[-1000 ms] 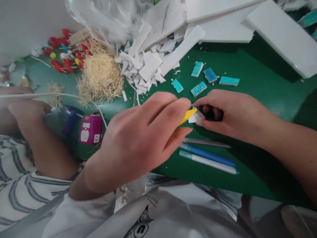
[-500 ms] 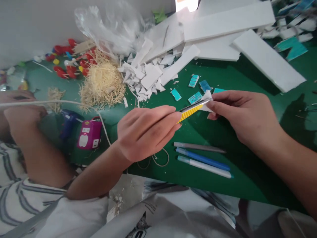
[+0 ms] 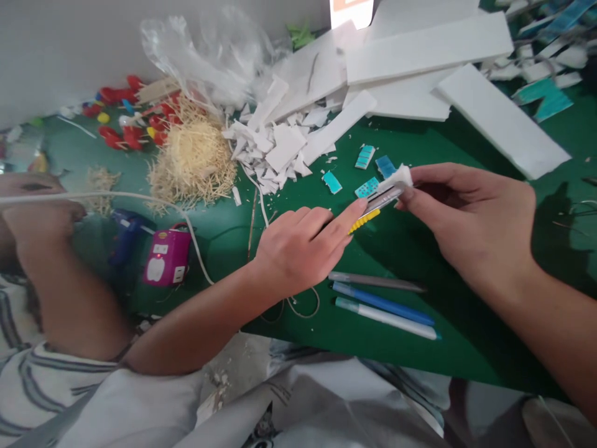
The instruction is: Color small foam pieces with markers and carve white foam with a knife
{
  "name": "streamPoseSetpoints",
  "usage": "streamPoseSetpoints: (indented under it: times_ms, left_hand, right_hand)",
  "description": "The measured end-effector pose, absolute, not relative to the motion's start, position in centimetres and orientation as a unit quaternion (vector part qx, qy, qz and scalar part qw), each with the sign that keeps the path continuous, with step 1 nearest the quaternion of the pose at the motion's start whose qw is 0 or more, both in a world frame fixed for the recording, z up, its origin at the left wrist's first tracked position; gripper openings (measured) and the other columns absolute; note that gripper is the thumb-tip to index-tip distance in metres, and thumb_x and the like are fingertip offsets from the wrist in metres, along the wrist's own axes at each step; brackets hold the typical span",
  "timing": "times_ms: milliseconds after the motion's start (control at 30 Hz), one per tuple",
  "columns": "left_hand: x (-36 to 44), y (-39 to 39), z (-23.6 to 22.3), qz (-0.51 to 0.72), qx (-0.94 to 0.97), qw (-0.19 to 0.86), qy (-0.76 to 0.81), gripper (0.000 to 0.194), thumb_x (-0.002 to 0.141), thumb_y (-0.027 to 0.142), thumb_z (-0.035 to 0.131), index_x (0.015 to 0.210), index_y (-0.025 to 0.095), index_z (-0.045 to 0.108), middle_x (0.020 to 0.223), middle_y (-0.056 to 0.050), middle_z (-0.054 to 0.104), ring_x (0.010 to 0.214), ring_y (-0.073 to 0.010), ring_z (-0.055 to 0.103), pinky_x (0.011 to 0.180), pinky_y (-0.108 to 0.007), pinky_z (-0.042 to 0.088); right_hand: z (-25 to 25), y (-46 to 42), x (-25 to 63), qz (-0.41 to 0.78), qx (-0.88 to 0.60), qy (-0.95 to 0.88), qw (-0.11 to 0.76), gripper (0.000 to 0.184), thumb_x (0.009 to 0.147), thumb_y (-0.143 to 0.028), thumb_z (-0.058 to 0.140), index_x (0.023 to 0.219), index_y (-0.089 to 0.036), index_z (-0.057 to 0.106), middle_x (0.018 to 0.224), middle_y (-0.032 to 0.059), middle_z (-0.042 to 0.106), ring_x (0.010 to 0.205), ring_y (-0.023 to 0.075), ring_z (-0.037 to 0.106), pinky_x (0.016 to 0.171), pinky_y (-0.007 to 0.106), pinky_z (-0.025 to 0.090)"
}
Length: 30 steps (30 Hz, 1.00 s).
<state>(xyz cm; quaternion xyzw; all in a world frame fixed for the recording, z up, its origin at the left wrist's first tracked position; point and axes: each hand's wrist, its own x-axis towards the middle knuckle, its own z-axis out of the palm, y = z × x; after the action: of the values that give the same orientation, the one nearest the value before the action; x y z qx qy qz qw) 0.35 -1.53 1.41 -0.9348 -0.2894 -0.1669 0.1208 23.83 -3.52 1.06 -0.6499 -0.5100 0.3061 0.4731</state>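
Near the middle of the green table, my left hand is closed round a yellow utility knife, its index finger stretched along the tool. The knife's metal front lies against a small white foam piece. My right hand pinches that foam between thumb and fingers, and part of it is hidden behind them. Just beyond the knife lie small blue-painted foam pieces, among them a dotted one and a striped one. Below my hands, a grey pen, a blue pen and a white pen lie side by side.
White foam boards and a heap of scraps cover the back. At left are a straw pile, red pieces, a blue glue gun, a magenta power socket and a white cable. Another person's hands rest at far left.
My left hand has shifted right along the knife, its index finger now extended. The knife and foam piece have moved slightly right and up. My right hand keeps its pinch.
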Motion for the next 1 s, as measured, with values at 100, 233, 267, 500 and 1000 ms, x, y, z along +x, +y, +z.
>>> streamPoseSetpoints:
  times_ms: [100, 233, 267, 500, 1000]
  left_hand:
    - [0.27, -1.62, 1.35, -0.18, -0.931, 0.115, -0.296, 0.04, 0.115, 0.032, 0.046, 0.138, 0.017, 0.075, 0.084, -0.001, 0.075, 0.068, -0.0145, 0.067, 0.063, -0.029, 0.05]
    - [0.06, -1.64, 1.36, -0.201, -0.929, 0.099, -0.296, 0.039, 0.115, 0.032, 0.045, 0.136, 0.017, 0.075, 0.083, -0.001, 0.075, 0.067, -0.0139, 0.067, 0.064, -0.027, 0.051]
    - [-0.01, -1.63, 1.36, -0.201, -0.929, 0.094, -0.295, 0.039, 0.115, 0.031, 0.046, 0.137, 0.017, 0.075, 0.083, -0.001, 0.075, 0.068, -0.0138, 0.067, 0.064, -0.027, 0.051]
    - [-0.29, -1.72, 1.18, -0.214, -0.931, 0.072, -0.288, 0.037, 0.112, 0.026, 0.05, 0.14, 0.017, 0.073, 0.086, -0.001, 0.076, 0.069, -0.0131, 0.069, 0.063, -0.026, 0.053]
    - [-0.3, -1.72, 1.14, -0.198, -0.928, 0.069, -0.307, 0.039, 0.114, 0.03, 0.046, 0.142, 0.021, 0.072, 0.087, -0.001, 0.076, 0.071, -0.0131, 0.07, 0.066, -0.025, 0.053]
  right_hand:
    - [1.01, -3.45, 23.83, 0.314, -0.645, -0.505, 0.479, 0.006, 0.083, -0.03, 0.084, 0.088, -0.028, 0.086, 0.084, 0.0006, 0.082, 0.068, 0.021, 0.074, 0.063, 0.037, 0.061]
    - [0.99, -3.46, 23.87, 0.335, -0.641, -0.511, 0.464, 0.004, 0.084, -0.029, 0.083, 0.087, -0.029, 0.086, 0.084, 0.0006, 0.081, 0.071, 0.0212, 0.075, 0.066, 0.037, 0.063]
    - [0.94, -3.45, 23.89, 0.338, -0.637, -0.515, 0.464, 0.004, 0.084, -0.03, 0.084, 0.087, -0.029, 0.086, 0.083, 0.0004, 0.081, 0.07, 0.021, 0.074, 0.065, 0.037, 0.062]
    - [0.73, -3.39, 24.16, 0.324, -0.628, -0.543, 0.455, 0.007, 0.087, -0.037, 0.082, 0.087, -0.03, 0.085, 0.085, 0.0013, 0.081, 0.072, 0.0221, 0.073, 0.065, 0.038, 0.062]
    - [0.66, -3.68, 24.31, 0.304, -0.627, -0.565, 0.441, 0.008, 0.091, -0.037, 0.079, 0.092, -0.031, 0.085, 0.086, 0.0009, 0.08, 0.075, 0.023, 0.075, 0.067, 0.039, 0.062]
